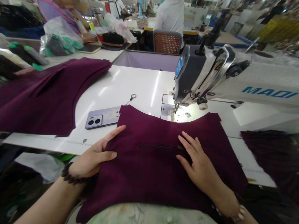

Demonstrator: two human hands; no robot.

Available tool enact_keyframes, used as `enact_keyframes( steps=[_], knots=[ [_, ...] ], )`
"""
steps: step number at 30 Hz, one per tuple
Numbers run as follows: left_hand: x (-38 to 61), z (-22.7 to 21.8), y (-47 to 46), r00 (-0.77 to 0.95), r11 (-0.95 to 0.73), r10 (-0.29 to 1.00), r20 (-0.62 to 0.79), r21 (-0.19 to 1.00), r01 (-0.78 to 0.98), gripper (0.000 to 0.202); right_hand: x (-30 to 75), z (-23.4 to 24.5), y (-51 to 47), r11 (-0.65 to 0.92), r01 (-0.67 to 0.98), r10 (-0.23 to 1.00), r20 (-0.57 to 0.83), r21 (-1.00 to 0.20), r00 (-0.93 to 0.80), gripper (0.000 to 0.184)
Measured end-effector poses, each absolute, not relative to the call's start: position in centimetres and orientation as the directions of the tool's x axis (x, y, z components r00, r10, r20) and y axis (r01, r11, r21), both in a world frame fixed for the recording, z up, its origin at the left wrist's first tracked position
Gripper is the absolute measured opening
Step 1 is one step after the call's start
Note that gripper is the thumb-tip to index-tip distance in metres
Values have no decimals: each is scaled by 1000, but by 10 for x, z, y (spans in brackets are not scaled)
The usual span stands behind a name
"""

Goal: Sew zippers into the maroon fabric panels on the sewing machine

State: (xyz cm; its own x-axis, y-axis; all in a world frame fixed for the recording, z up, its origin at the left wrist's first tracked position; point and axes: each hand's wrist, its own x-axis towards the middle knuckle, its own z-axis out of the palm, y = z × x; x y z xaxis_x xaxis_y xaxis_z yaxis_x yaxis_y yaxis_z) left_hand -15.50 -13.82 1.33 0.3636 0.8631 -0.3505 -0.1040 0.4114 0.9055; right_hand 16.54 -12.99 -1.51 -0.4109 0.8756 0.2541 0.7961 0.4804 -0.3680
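Note:
A dark maroon fabric panel (149, 174) lies across the table's front edge and my lap, its curved upper edge close to the sewing machine's needle area (177, 109). At its left edge, my left hand (98, 155) grips the cloth, with thumb and forefinger on top and the other fingers hidden. My right hand (198, 161) rests on the panel with fingers spread, holding nothing. Beside its fingertips, a small brass-coloured zipper pull (180, 148) sits at the right end of a narrow zipped slit (158, 146).
A lilac phone (102, 117) with a key ring (133, 96) lies behind the panel's left corner. More maroon pieces (46, 93) are stacked at left; dark gathered cloth (268, 149) hangs at right. Thread cones stand at far left. A person in white (169, 15) sits ahead.

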Motion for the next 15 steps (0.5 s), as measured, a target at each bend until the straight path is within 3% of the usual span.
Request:
enact_keyframes(
  steps=[3, 7, 12, 15],
  knots=[
    [-151, 18, -137, 294, 527, 842, -452, 803, -277, 80, 167, -13, -128, 479, 768, 875, 299, -425, -380, 45],
    [-142, 29, -137, 232, 580, 814, -532, 728, -366, 86, 170, -10, -127, 466, 722, 879, 360, -511, -312, 41],
    [-145, 27, -135, 217, 575, 818, -533, 756, -313, 82, 174, -10, -128, 433, 681, 897, 359, -591, -259, 39],
    [-152, 24, -132, 239, 542, 835, -496, 818, -194, 75, 177, -12, -126, 334, 557, 941, 299, -761, -156, 36]
  ],
)
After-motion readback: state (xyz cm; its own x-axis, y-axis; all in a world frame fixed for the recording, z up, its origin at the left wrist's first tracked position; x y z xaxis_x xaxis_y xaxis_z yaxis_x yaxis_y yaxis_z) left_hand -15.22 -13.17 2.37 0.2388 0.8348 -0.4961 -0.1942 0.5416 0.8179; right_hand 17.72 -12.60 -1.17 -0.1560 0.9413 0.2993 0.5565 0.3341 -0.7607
